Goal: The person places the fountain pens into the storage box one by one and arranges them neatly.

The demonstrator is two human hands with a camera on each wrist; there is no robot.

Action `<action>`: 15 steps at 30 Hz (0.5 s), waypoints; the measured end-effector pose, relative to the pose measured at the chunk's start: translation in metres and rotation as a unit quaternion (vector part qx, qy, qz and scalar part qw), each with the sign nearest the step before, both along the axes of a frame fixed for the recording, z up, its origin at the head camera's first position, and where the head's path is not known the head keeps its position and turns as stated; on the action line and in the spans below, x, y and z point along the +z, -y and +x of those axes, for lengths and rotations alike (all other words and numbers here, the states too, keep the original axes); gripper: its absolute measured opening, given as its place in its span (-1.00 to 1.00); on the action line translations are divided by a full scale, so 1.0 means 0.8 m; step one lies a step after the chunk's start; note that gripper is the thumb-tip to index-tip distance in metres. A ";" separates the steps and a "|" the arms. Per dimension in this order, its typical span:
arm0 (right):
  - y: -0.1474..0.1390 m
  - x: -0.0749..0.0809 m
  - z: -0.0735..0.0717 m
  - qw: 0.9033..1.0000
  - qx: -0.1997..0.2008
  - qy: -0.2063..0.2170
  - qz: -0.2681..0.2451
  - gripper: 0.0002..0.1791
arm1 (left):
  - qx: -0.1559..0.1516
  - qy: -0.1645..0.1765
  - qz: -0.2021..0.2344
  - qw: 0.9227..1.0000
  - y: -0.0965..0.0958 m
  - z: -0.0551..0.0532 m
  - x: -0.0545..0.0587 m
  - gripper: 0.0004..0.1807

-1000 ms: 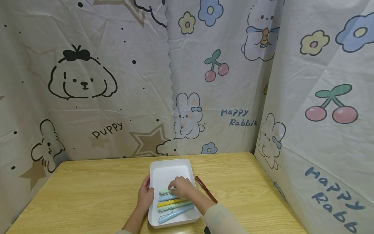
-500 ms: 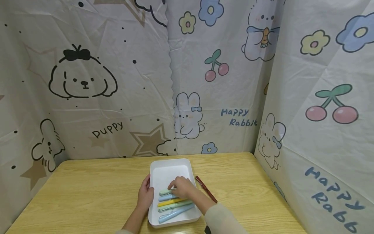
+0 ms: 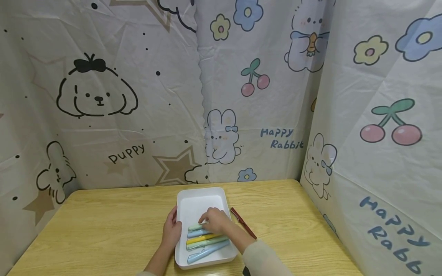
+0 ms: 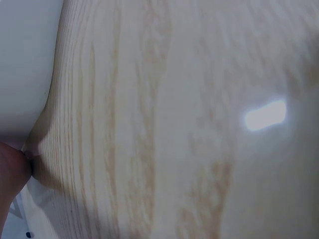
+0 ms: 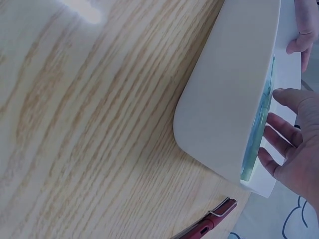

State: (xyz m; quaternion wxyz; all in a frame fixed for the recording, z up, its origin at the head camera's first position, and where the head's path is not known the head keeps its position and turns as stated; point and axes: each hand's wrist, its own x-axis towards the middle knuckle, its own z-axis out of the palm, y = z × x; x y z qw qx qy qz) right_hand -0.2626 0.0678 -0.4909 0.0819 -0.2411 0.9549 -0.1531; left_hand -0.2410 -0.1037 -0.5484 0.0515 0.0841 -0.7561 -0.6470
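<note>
A white tray (image 3: 202, 203) lies on the table with several capped pens side by side across its near half. My left hand (image 3: 171, 231) holds its left wall, thumb at the rim and fingers outside. Over the tray, my right hand (image 3: 216, 221) touches the farthest pen, a light green pen (image 3: 195, 227); in the right wrist view its thumb and fingertips are spread along that pen. Nearer lie a blue pen (image 3: 197, 233), a yellow pen (image 3: 200, 239), another green pen (image 3: 207, 243) and another blue pen (image 3: 207, 252). The right hand partly covers the far pens.
A dark red pen (image 3: 243, 223) with a metal clip lies on the wooden table (image 3: 121, 226), just right of the tray. Printed curtains (image 3: 172, 96) stand behind the table and along its sides. A small black object (image 3: 246, 271) shows by the right sleeve.
</note>
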 end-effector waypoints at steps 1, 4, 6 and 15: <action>-0.001 0.001 0.000 1.000 -0.002 0.002 -0.004 -0.83 | 0.000 0.000 -0.001 1.000 0.000 0.000 0.000 -0.35; -0.003 0.003 0.000 0.999 -0.016 0.018 -0.027 -0.82 | 0.000 0.001 -0.001 1.000 0.000 0.000 -0.001 -0.35; -0.004 0.004 -0.001 0.999 -0.022 0.023 -0.041 -0.81 | 0.000 0.002 0.000 1.000 0.000 -0.001 -0.002 -0.35; -0.015 0.015 -0.002 0.997 -0.013 0.005 -0.080 -0.76 | 0.001 0.005 0.001 1.000 0.000 -0.001 -0.001 -0.36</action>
